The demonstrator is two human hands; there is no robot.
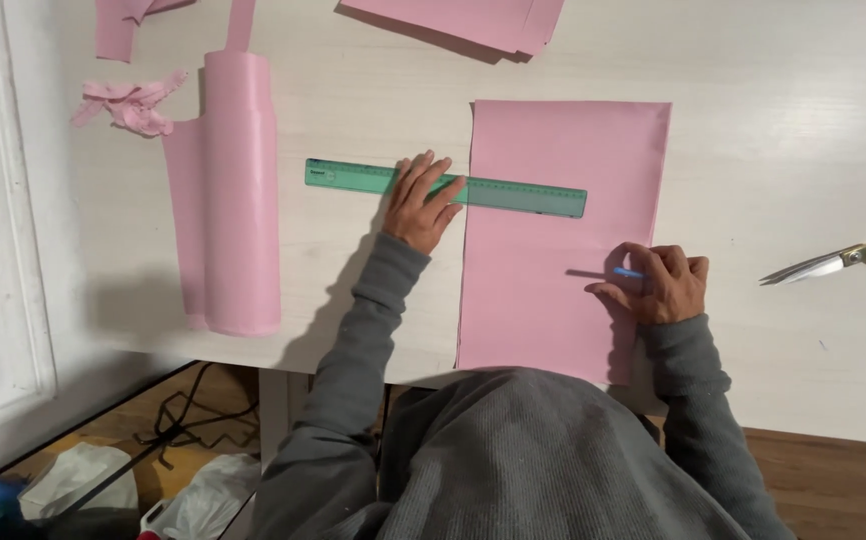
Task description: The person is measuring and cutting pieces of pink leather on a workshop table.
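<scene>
Pinching a blue pen (627,272) between thumb and fingers, the right hand (665,285) rests its heel on the pink sheet (563,150), which steadies the tip over the paper's lower right part. The left hand (423,203) grasps nothing: its grip is released, fingers spread flat on the green ruler (513,192), pressing it down so that it lies across the sheet's upper half and out over the tabletop (793,130). A pink roll (238,190) lies to the left with crumpled scraps (131,103) beside it, more pink sheets (473,20) at the far edge, and gold-handled scissors (848,257) well apart on the right.
</scene>
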